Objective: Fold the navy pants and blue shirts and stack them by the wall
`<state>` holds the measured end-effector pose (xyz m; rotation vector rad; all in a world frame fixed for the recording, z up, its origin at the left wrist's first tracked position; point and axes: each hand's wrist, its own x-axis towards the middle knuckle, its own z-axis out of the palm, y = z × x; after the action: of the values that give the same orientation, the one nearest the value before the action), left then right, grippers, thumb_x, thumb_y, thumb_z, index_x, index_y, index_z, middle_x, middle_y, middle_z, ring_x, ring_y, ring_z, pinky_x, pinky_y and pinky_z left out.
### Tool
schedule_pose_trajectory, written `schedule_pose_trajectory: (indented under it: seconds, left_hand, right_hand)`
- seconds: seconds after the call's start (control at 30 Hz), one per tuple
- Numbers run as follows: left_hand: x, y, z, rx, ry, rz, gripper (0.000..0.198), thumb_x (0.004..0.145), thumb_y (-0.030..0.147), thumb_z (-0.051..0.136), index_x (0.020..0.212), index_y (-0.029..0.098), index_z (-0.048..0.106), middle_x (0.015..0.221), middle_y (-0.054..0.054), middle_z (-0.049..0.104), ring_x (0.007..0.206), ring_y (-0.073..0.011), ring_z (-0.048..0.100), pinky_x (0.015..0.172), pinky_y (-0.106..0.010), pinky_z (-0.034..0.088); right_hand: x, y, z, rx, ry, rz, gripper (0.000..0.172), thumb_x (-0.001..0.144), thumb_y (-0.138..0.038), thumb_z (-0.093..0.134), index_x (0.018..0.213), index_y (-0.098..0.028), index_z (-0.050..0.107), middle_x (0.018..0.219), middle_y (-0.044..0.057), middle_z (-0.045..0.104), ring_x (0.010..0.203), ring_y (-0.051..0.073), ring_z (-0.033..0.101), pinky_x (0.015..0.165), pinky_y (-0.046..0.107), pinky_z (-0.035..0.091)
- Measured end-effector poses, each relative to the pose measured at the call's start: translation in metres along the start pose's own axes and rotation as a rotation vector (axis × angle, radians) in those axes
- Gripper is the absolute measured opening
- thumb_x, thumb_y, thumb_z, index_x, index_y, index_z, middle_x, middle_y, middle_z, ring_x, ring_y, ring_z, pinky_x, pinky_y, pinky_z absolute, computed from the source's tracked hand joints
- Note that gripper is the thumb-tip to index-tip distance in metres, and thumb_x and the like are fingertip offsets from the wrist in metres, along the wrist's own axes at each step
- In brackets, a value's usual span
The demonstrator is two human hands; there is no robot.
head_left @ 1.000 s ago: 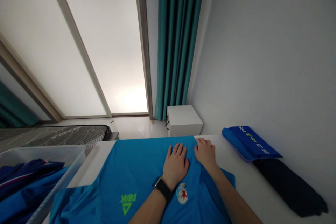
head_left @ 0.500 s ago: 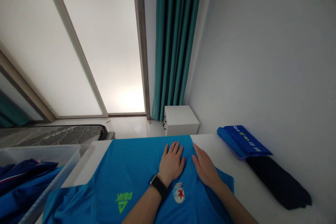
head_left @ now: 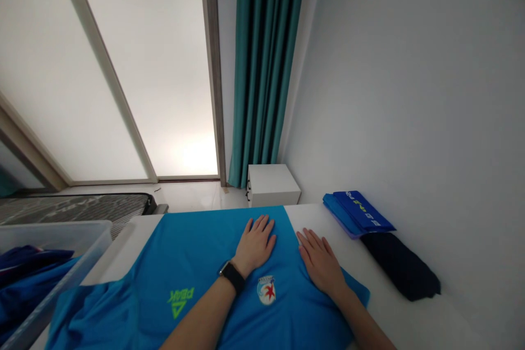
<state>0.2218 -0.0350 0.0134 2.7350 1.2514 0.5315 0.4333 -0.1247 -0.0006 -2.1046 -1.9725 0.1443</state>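
A blue T-shirt lies spread on a white table, with a green PEAK logo and a round badge with a red star facing up. Its left sleeve area is wrinkled near the bottom left. My left hand, with a dark watch on the wrist, rests flat on the cloth above the badge, fingers spread. On the shirt's right edge lies my right hand, palm down with fingers stretched out, partly over the table. A blue sleeve shows beyond my right wrist. Neither hand grips the fabric.
Folded blue garments with white lettering lie at the right, beside a dark folded cloth near the wall. A translucent plastic bin with clothes stands at the left. Beyond the table are a white cabinet and a teal curtain.
My right hand has slid outward to the right along the shirt's edge, away from my left hand, which stays on the cloth. The whole view has shifted slightly.
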Motion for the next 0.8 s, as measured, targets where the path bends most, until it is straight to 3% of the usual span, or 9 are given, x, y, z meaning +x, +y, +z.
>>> schedule_pose_trajectory:
  seconds: [0.2,0.47,0.63,0.8]
  left_hand:
    - [-0.009,0.016,-0.004,-0.029,-0.057,0.156,0.051,0.1,0.047,0.037,0.144,0.025,0.042,0.154,-0.007,0.039,0.143,-0.0236,0.031,0.117,-0.048,0.022]
    - [-0.015,0.02,0.006,-0.007,-0.085,0.165,0.053,0.1,0.05,0.035,0.147,0.026,0.039,0.155,-0.007,0.037,0.143,-0.0237,0.03,0.118,-0.049,0.02]
    - [-0.039,-0.005,-0.018,-0.01,-0.134,0.115,0.052,0.101,0.048,0.031,0.148,0.025,0.038,0.154,-0.008,0.038,0.143,-0.0233,0.032,0.117,-0.047,0.021]
    - [-0.094,-0.05,-0.055,0.065,-0.154,-0.006,0.056,0.1,0.048,0.034,0.15,0.021,0.034,0.156,-0.009,0.034,0.144,-0.0245,0.03,0.118,-0.047,0.02]
  right_hand:
    - [0.001,0.002,0.0,-0.037,0.019,0.01,0.049,0.098,-0.036,0.031,0.144,-0.027,0.045,0.154,0.003,0.038,0.143,0.021,0.03,0.118,0.047,0.017]
    - [0.001,0.003,-0.001,-0.03,0.024,0.008,0.05,0.097,-0.035,0.031,0.143,-0.027,0.047,0.152,0.002,0.04,0.142,0.021,0.033,0.117,0.047,0.019]
    - [0.003,0.009,0.007,-0.035,0.044,-0.004,0.051,0.097,-0.039,0.027,0.142,-0.028,0.048,0.152,0.002,0.041,0.141,0.02,0.034,0.117,0.048,0.02]
    - [0.006,0.017,0.015,-0.051,0.03,0.009,0.055,0.097,-0.042,0.02,0.14,-0.028,0.05,0.15,0.001,0.044,0.14,0.02,0.036,0.116,0.048,0.021]
